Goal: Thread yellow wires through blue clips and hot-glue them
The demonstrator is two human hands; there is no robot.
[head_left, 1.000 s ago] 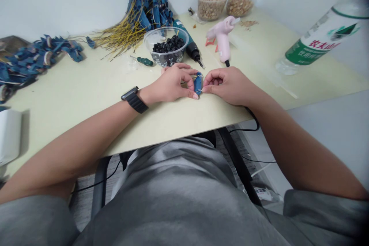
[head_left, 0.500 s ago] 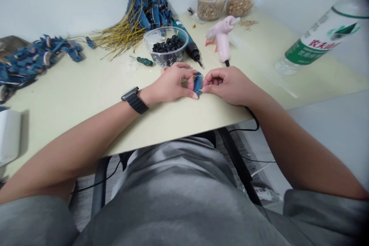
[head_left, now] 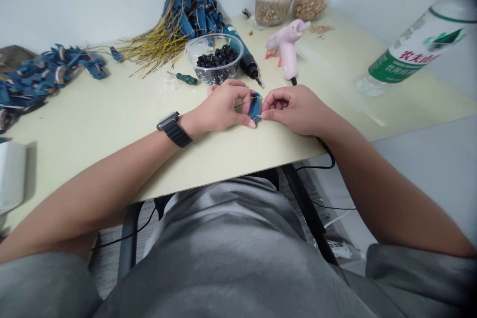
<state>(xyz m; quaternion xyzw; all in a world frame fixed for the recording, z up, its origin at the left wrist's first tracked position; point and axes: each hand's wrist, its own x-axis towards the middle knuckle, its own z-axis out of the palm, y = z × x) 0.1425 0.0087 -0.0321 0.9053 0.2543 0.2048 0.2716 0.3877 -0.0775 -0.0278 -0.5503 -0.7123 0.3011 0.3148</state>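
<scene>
My left hand (head_left: pixel 230 107) is closed on a small blue piece (head_left: pixel 255 108), with its thumb at the lower end and its fingers behind the upper part. A thin yellowish wire runs from the piece back under the palm. On the piece's right side, my right hand (head_left: pixel 288 109) has thumb and forefinger pinched together at a thin pale strand end near the lower edge. How firmly it grips the strand is too small to tell. Both hands rest low over the table, just in front of a clear plastic tub (head_left: pixel 214 77) of small black pieces (head_left: pixel 218 57).
Behind the tub lie a teal-and-black rotary tool (head_left: pixel 244 54) and a bundle of blue pieces on yellow wires (head_left: pixel 197 12). A pink glue gun (head_left: pixel 287 49) stands right of it. Further out are a green-handled screwdriver (head_left: pixel 186 78), more blue pieces (head_left: pixel 40 77), gravel tubs (head_left: pixel 274 10) and a large water bottle (head_left: pixel 406 57).
</scene>
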